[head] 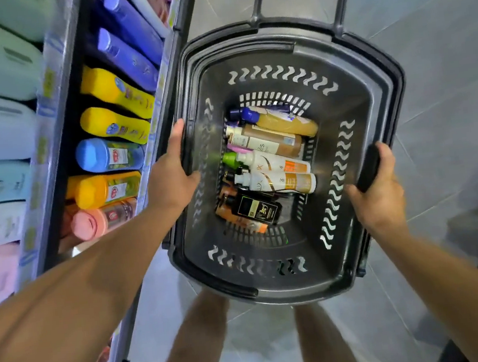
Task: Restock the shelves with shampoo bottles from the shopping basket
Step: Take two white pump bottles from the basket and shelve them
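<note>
— Where are the shampoo bottles?

— Down in the bottom of the big dark grey plastic shopping basket (353, 127) — a pile of white, brown, orange and black bottles (271, 165) lying on their sides.

— What are the hands doing?

— The left hand (172, 173) grips the basket's left rim, thumb inside. The right hand (377, 192) is curled round a black handle grip (367, 168) on the right rim.

— And the shelf?

— The grey shelf (159, 80) is just left of the basket, with purple, yellow, blue, orange and pink bottles (113, 114) in a row.

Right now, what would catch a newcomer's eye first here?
The big dark shopping basket fills the middle, gripped at its rim by the left hand and at a handle by the right hand. Shampoo bottles lie piled inside, and bright yellow bottles line the shelf at left.
</note>
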The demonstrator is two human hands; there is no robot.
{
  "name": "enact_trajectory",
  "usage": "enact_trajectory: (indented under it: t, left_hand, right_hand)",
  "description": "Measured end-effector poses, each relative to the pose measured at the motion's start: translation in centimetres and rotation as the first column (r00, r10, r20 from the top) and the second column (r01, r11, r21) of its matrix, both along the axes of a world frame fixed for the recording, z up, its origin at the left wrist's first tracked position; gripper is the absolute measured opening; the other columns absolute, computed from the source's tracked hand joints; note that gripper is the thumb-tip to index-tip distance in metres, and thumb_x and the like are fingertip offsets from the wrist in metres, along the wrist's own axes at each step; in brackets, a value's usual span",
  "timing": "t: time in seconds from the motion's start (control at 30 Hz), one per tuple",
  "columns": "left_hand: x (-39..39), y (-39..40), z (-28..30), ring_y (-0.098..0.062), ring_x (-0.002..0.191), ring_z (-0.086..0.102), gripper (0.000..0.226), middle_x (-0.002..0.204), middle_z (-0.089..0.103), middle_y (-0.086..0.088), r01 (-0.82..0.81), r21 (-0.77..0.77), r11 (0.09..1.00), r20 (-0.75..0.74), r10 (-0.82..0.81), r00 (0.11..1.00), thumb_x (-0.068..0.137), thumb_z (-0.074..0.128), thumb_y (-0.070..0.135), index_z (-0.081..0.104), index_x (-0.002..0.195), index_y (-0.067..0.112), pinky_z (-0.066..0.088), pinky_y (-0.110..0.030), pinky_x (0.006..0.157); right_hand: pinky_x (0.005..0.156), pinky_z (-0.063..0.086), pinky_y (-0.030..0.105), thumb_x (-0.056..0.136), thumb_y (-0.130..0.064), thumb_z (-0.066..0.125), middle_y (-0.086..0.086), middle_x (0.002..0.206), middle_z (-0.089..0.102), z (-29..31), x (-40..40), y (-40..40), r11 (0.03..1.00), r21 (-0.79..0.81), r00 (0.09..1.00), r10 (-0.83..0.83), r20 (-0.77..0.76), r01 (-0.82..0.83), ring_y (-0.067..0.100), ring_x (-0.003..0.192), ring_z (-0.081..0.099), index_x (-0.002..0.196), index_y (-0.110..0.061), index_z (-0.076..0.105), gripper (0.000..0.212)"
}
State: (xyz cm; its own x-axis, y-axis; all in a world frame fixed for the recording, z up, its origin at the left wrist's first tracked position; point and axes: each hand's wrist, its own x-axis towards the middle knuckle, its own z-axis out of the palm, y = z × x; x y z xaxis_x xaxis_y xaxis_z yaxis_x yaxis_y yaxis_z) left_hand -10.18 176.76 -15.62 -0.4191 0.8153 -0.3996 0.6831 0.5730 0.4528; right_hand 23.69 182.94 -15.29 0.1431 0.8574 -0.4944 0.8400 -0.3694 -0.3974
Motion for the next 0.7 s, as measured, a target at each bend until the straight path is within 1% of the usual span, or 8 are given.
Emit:
enact_trajectory:
  t: [0.1,0.2,0.23,0.3,0.37,0.47,0.53,0.7]
  left_hand:
    - [-0.1,0.2,0.2,-0.035,0.113,0.057,0.105,0.131,0.056,-0.016,0.021,-0.018,1.000,0.055,-0.020,0.998,0.079,0.077,0.016,0.007,0.155,0.037,0.051,-0.042,0.088]
    - [0.1,0.3,1.1,-0.032,0.109,0.052,0.100,0.123,0.050,-0.018,0.038,-0.086,0.996,0.034,-0.035,0.999,0.081,0.076,0.022,0.011,0.156,0.029,0.042,-0.033,0.082]
    - [0.3,0.1,1.6,-0.032,0.110,0.051,0.096,0.125,0.048,-0.018,0.036,-0.106,0.994,0.027,-0.033,0.999,0.082,0.075,0.023,0.015,0.156,0.025,0.042,-0.033,0.085]
    - [0.7,-0.5,2.9,-0.034,0.122,0.047,0.084,0.136,0.044,-0.018,0.030,-0.112,0.993,0.022,-0.027,0.999,0.084,0.073,0.022,0.026,0.154,0.017,0.042,-0.040,0.099]
    - [1.4,-1.6,4.3,-0.035,0.129,0.043,0.075,0.141,0.044,-0.017,0.018,-0.080,0.997,0.029,-0.016,0.999,0.084,0.072,0.020,0.036,0.149,0.011,0.038,-0.044,0.107]
    - [3.6,-3.4,5.7,-0.032,0.129,0.045,0.066,0.139,0.050,-0.015,0.002,-0.040,0.999,0.085,0.001,0.996,0.085,0.072,0.020,0.043,0.144,0.011,0.039,-0.042,0.106]
    - [5.3,-4.6,5.7,-0.029,0.126,0.050,0.064,0.137,0.053,-0.013,-0.028,-0.057,0.998,0.123,0.035,0.992,0.086,0.070,0.021,0.045,0.144,0.012,0.042,-0.040,0.104]
    - [10.0,-6.7,3.5,-0.022,0.118,0.055,0.062,0.134,0.055,-0.009,-0.197,-0.134,0.971,0.157,0.217,0.963,0.087,0.069,0.026,0.046,0.143,0.018,0.037,-0.026,0.092]
  right_hand:
    - [0.093,0.047,0.053,0.082,-0.013,0.074,0.017,0.133,0.047,0.8,-0.3,0.3,0.998,-0.042,0.998,0.044,0.045,-0.042,0.041,0.115,0.054,0.145,-0.043,0.010,0.095]
    - [0.098,0.047,0.055,0.079,-0.018,0.077,0.014,0.141,0.032,2.3,-1.1,0.4,0.991,-0.103,0.991,0.095,0.094,-0.085,0.042,0.121,0.047,0.145,-0.037,0.018,0.091]
    - [0.101,0.045,0.054,0.078,-0.020,0.078,0.013,0.144,0.029,2.9,-1.4,0.3,0.986,-0.100,0.980,0.147,0.138,-0.133,0.041,0.125,0.043,0.146,-0.032,0.023,0.088]
    - [0.107,0.039,0.050,0.078,-0.024,0.077,0.013,0.147,0.027,4.3,-1.9,-0.2,0.958,-0.075,0.928,0.288,0.235,-0.278,0.039,0.130,0.037,0.146,-0.022,0.031,0.082]
    - [0.110,0.036,0.050,0.080,-0.024,0.074,0.015,0.146,0.031,5.4,-2.5,-0.6,0.918,-0.080,0.882,0.395,0.258,-0.388,0.038,0.129,0.036,0.144,-0.015,0.037,0.074]
    - [0.113,0.033,0.045,0.082,-0.024,0.073,0.014,0.146,0.036,5.8,-3.3,-1.3,0.829,-0.121,0.811,0.560,0.172,-0.546,0.035,0.132,0.036,0.142,-0.011,0.040,0.070]
    - [0.112,0.035,0.043,0.084,-0.024,0.072,0.013,0.146,0.036,5.4,-3.7,-1.6,0.751,-0.148,0.749,0.657,0.081,-0.643,0.034,0.132,0.039,0.144,-0.012,0.038,0.070]
    - [0.108,0.040,0.040,0.086,-0.026,0.070,0.008,0.143,0.037,2.5,-4.0,-1.1,0.571,-0.189,0.588,0.807,-0.049,-0.799,0.029,0.128,0.044,0.145,-0.016,0.034,0.069]
